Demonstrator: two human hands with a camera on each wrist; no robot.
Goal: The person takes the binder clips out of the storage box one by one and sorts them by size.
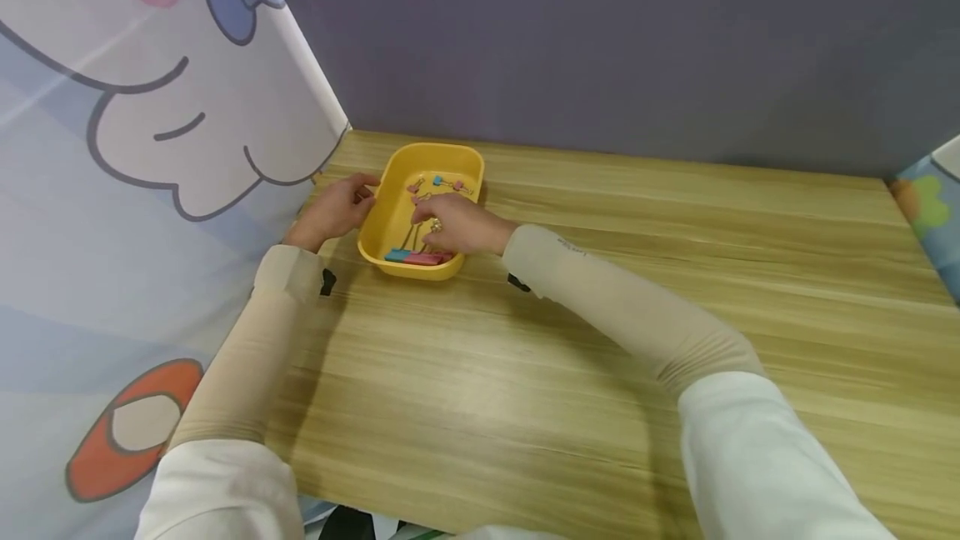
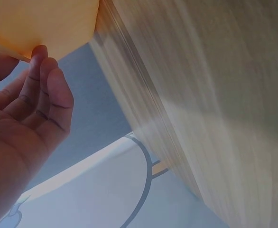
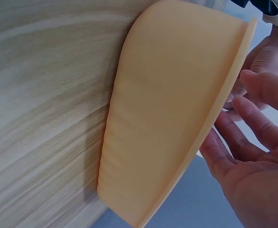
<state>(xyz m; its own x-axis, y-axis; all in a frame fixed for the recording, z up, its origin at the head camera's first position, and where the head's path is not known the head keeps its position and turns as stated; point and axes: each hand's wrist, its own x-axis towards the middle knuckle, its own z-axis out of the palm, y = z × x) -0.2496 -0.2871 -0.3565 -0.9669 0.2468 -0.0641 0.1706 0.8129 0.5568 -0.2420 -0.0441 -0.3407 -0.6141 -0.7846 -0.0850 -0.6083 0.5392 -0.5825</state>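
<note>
A yellow plastic tray (image 1: 381, 223) stands on the table and holds small pink and blue binder clips (image 1: 458, 186). Larger ones lie along its near end: a blue binder clip (image 1: 397, 255) and a pink binder clip (image 1: 423, 258). My left hand (image 1: 341, 208) pinches the tray's left rim, thumb on one side and fingertips (image 2: 38, 53) on the other. Over the tray's right side reaches my right hand (image 1: 461, 223), its fingertips near a small pink clip. Thumb and fingers (image 3: 257, 121) are bent loosely and apart in the right wrist view, nothing visible between them.
The wooden table (image 1: 570, 440) extends to the right of the tray and towards me. Behind it rises a grey wall (image 1: 600, 48). On the left hangs a printed cloth (image 1: 150, 273), close beside my left arm.
</note>
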